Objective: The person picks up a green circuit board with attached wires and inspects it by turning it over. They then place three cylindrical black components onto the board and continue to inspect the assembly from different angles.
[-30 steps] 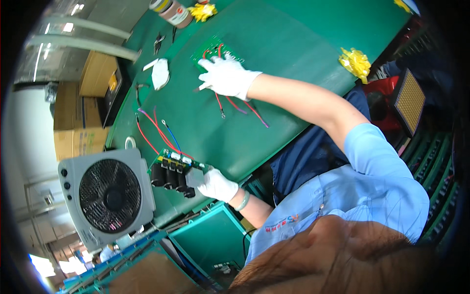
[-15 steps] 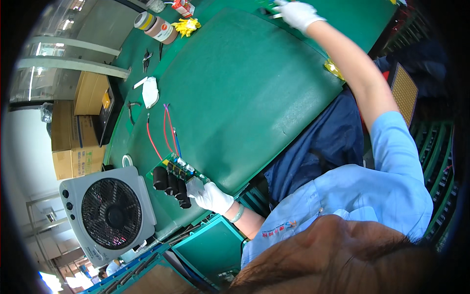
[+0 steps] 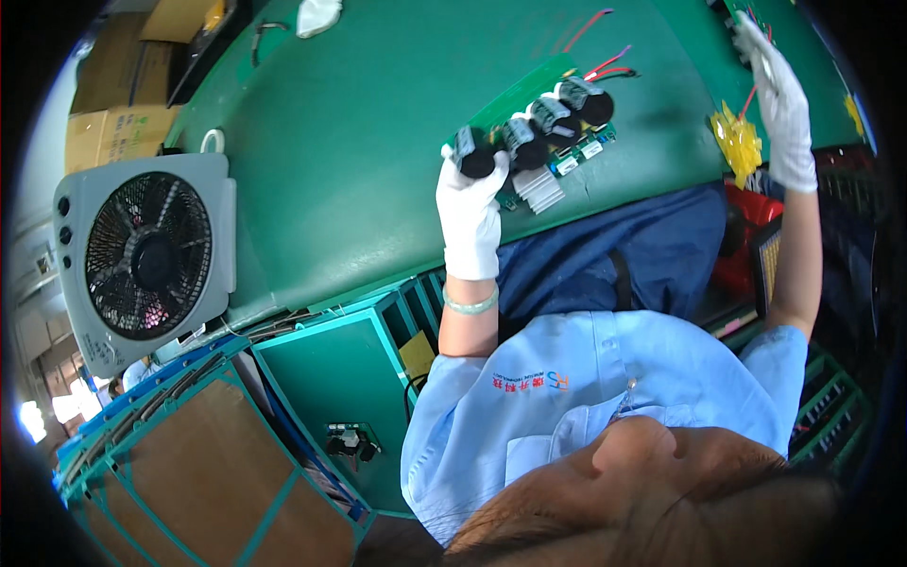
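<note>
My left hand (image 3: 470,213), in a white glove, grips one end of a green circuit board (image 3: 515,93) above the green mat. Large black capacitors (image 3: 553,121) stand along the board, with a silver heat sink (image 3: 539,191) on its near side. Red and black wires (image 3: 609,72) trail from its far right end. My right hand (image 3: 782,109), also gloved, is stretched out at the upper right, fingers extended. It lies beside another circuit board (image 3: 756,11), partly cut off by the picture edge; whether they touch I cannot tell.
A yellow bundle of strips (image 3: 735,142) lies near my right wrist. On the left stands a grey fan (image 3: 142,255), with cardboard boxes (image 3: 113,94) behind. A green bin (image 3: 331,364) below the table edge holds a small board (image 3: 351,442). A white pad (image 3: 318,15) lies far left.
The view has swung to the right. My left hand has lifted the circuit board from the left side and carried it right across the mat, turning it. My right hand remains stretched out.
</note>
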`<state>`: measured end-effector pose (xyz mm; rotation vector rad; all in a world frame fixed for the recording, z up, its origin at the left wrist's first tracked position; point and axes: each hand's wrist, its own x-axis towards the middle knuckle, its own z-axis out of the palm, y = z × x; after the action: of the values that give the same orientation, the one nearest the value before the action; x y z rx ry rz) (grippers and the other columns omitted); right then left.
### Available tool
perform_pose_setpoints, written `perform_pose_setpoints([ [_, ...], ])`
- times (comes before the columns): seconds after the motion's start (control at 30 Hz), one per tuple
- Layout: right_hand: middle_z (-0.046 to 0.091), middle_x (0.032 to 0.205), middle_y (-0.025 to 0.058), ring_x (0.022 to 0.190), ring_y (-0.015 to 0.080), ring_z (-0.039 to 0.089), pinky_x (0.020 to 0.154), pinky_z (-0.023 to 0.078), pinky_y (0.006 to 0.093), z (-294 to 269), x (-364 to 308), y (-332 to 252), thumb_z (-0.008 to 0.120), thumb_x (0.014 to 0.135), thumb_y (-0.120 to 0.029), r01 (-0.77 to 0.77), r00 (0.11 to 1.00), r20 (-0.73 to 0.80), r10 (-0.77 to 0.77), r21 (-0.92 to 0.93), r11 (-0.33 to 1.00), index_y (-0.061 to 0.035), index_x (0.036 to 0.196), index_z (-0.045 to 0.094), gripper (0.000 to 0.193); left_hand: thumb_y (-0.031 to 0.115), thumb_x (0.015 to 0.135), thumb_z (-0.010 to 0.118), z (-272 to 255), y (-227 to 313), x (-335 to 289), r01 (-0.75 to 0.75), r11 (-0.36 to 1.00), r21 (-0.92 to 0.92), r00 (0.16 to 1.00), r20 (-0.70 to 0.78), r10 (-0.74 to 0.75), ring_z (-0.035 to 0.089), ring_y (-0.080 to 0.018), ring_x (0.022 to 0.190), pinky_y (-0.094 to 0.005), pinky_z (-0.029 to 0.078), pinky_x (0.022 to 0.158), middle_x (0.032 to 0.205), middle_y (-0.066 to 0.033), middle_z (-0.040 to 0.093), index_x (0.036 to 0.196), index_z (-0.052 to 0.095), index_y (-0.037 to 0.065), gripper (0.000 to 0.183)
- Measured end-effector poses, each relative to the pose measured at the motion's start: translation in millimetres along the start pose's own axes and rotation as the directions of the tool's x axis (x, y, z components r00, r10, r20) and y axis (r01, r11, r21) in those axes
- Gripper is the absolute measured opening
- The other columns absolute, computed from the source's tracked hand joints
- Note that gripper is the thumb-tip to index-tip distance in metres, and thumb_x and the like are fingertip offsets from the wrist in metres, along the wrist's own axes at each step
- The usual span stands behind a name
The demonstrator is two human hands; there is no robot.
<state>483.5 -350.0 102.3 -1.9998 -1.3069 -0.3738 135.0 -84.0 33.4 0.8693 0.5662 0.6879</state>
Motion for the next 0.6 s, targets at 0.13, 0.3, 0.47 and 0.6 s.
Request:
perform_pose_setpoints([
  [0.13,0.069,0.117,0.0108,0.094,0.0178,0.067,0.080,0.053,0.0281,21.1,-48.8,-132.4,0.052,0.102,-0.022,-0.365,0.888,0.378,0.263,0.228,0.903,-0.0059,0.137,0.060,0.039,0.010,0.089,0.074,15.5,7.7,9.0,0.020,0.930,0.366,0.991,0.115,-0.066,0.060,-0.0118,0.097,-0.0275,0.047,0.090,0.109,-0.0039,0.065,0.118,0.064,-0.001,0.032],
  [0.3,0.073,0.097,0.0139,0.081,0.0214,0.071,0.078,0.057,0.0323,61.6,-92.7,-156.6,0.064,0.095,-0.016,-0.410,0.841,0.500,0.206,0.341,0.846,-0.0065,0.126,0.067,0.032,0.018,0.088,0.077,1.6,13.1,22.7,0.021,0.922,0.386,0.979,0.177,-0.097,0.059,-0.0147,0.102,-0.0301,0.047,0.095,0.113,-0.0072,0.063,0.123,0.058,-0.003,0.045],
  [0.47,0.070,0.106,0.0157,0.086,0.0312,0.069,0.079,0.055,0.0349,89.2,-109.0,-164.7,0.068,0.089,-0.006,-0.372,0.879,0.415,0.235,0.285,0.883,-0.0056,0.128,0.062,0.040,0.018,0.087,0.077,-4.3,13.3,15.3,0.031,0.908,0.418,0.986,0.134,-0.096,0.059,-0.0167,0.105,-0.0314,0.047,0.097,0.117,-0.0094,0.062,0.127,0.056,-0.005,0.051],
  [0.6,0.068,0.103,0.0132,0.082,0.0343,0.063,0.077,0.053,0.0383,84.9,-105.3,-173.4,0.068,0.089,-0.008,-0.315,0.927,0.300,0.224,0.301,0.900,-0.0038,0.131,0.059,0.044,0.016,0.087,0.077,0.2,11.8,15.5,0.053,0.906,0.419,0.990,0.096,-0.102,0.059,-0.0169,0.105,-0.0316,0.047,0.096,0.117,-0.0100,0.061,0.127,0.055,-0.006,0.050],
])
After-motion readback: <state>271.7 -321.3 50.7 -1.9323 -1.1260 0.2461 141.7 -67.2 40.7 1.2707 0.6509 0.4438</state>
